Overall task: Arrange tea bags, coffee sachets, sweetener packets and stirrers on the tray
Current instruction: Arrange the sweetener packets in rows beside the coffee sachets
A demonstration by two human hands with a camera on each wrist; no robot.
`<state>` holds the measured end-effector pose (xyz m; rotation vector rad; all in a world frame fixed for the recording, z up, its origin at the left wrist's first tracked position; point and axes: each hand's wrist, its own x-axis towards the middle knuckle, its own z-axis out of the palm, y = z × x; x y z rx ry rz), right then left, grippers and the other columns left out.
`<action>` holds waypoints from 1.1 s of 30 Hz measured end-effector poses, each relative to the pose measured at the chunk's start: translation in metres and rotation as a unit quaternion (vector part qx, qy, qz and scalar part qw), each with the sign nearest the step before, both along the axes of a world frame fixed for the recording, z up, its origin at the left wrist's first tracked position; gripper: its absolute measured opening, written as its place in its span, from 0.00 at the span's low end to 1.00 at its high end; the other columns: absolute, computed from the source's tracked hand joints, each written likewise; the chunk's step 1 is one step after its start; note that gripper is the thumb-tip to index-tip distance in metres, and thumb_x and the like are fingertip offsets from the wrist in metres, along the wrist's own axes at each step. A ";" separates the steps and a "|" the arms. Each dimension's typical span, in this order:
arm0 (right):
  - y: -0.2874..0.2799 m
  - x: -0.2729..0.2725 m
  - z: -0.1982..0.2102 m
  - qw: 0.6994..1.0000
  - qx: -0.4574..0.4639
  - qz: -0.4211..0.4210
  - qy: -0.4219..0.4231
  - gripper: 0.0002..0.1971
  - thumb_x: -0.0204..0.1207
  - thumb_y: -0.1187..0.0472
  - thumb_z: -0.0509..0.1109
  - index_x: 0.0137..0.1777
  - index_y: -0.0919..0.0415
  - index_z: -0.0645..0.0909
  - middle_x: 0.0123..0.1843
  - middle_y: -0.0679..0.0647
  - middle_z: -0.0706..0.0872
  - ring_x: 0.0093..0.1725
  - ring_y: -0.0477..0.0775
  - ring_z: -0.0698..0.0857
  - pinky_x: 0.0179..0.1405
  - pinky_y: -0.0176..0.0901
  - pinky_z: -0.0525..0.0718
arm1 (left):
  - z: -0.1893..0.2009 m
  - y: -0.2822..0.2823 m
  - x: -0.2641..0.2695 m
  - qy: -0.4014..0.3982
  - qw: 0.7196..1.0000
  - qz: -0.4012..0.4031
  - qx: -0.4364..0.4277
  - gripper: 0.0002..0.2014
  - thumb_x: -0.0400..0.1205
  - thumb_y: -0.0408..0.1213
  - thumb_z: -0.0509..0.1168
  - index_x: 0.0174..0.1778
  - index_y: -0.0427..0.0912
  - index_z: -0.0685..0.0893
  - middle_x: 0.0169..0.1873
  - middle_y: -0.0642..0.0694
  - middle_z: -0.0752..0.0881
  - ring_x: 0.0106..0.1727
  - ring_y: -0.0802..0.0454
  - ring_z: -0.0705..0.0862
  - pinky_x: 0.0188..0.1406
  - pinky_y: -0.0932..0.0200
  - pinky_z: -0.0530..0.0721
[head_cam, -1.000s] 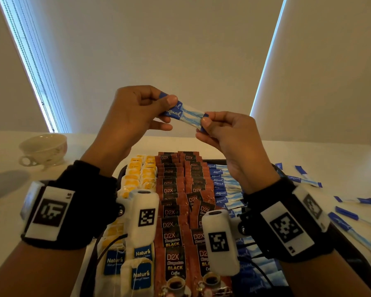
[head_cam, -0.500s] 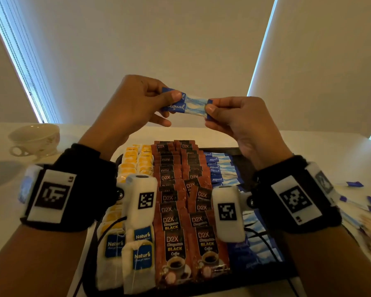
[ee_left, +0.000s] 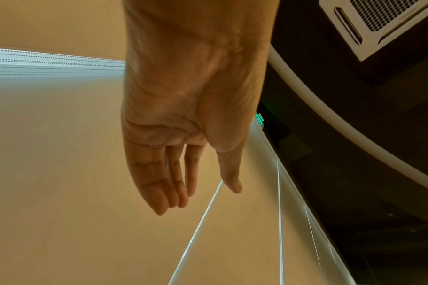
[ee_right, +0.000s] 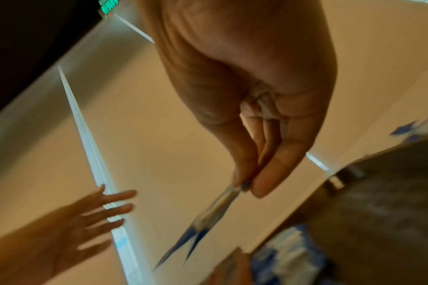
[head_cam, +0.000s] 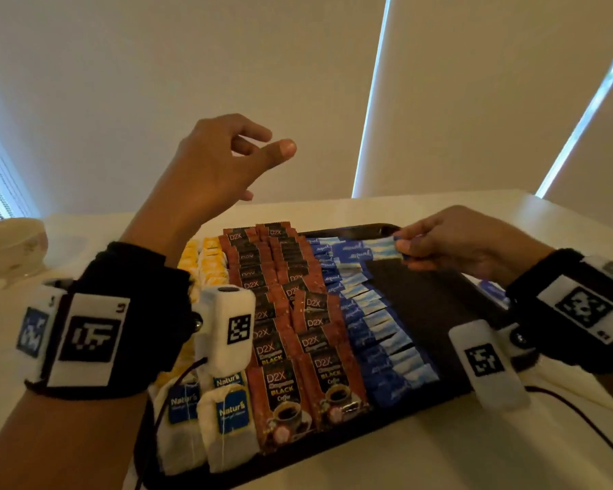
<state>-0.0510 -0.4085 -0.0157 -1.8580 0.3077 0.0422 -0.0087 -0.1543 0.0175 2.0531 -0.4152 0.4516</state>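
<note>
A dark tray (head_cam: 436,305) holds rows of tea bags (head_cam: 227,419), brown coffee sachets (head_cam: 280,380) and blue sweetener packets (head_cam: 379,334). My right hand (head_cam: 450,242) pinches one end of blue sweetener packets (head_cam: 368,251) and holds them low over the far end of the blue row. The right wrist view shows thumb and fingers (ee_right: 269,173) pinching two blurred packets (ee_right: 208,221) together. My left hand (head_cam: 220,164) hangs in the air above the tray's far left, fingers loosely spread (ee_left: 173,183) and holding nothing. No stirrers are visible.
A white teacup (head_cam: 11,242) stands on the pale table (head_cam: 439,454) at far left. The tray's right part is bare dark surface. More blue packets (head_cam: 492,290) lie on the table behind my right wrist. Camera cables trail from both wrists.
Both hands held the packet up between them before. My left hand has let go and stays raised, while my right hand has carried the packet down to the tray's blue row.
</note>
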 end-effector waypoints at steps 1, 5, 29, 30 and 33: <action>-0.007 -0.002 -0.004 0.999 -0.022 0.005 0.030 0.07 0.74 0.78 0.67 0.39 0.67 0.82 0.34 0.58 0.83 0.32 0.48 0.83 0.26 0.33 0.86 | 0.002 0.001 -0.001 -0.002 1.000 -0.002 -0.006 0.25 0.75 0.59 0.66 0.64 0.50 0.80 0.53 0.49 0.84 0.49 0.57 0.85 0.36 0.62 0.85; -0.019 0.001 -0.018 0.990 -0.084 0.016 0.110 0.08 0.75 0.76 0.67 0.39 0.65 0.82 0.35 0.57 0.83 0.36 0.49 0.82 0.30 0.32 0.85 | 0.007 0.001 -0.006 -0.004 1.000 -0.011 -0.012 0.25 0.74 0.56 0.68 0.64 0.50 0.80 0.50 0.51 0.84 0.48 0.56 0.85 0.41 0.57 0.87; 0.017 0.056 -0.018 0.931 -0.281 0.089 0.215 0.11 0.78 0.69 0.67 0.59 0.69 0.80 0.38 0.55 0.82 0.37 0.46 0.81 0.38 0.37 0.82 | 0.015 0.009 -0.013 -0.003 0.999 -0.033 -0.010 0.25 0.64 0.58 0.67 0.56 0.53 0.83 0.44 0.58 0.84 0.44 0.59 0.84 0.36 0.61 0.83; 0.017 0.056 -0.019 0.930 -0.282 0.092 0.215 0.12 0.78 0.69 0.67 0.60 0.68 0.80 0.38 0.54 0.82 0.37 0.46 0.81 0.38 0.37 0.82 | 0.015 0.008 -0.013 -0.001 0.999 -0.034 -0.007 0.25 0.64 0.59 0.67 0.56 0.53 0.83 0.44 0.59 0.84 0.44 0.60 0.84 0.36 0.61 0.83; 0.016 0.057 -0.021 0.927 -0.290 0.107 0.213 0.12 0.77 0.69 0.68 0.60 0.67 0.81 0.40 0.54 0.84 0.39 0.47 0.82 0.41 0.37 0.82 | 0.015 0.008 -0.012 0.001 0.999 -0.035 -0.001 0.26 0.63 0.59 0.67 0.56 0.53 0.83 0.44 0.58 0.83 0.44 0.60 0.84 0.35 0.62 0.83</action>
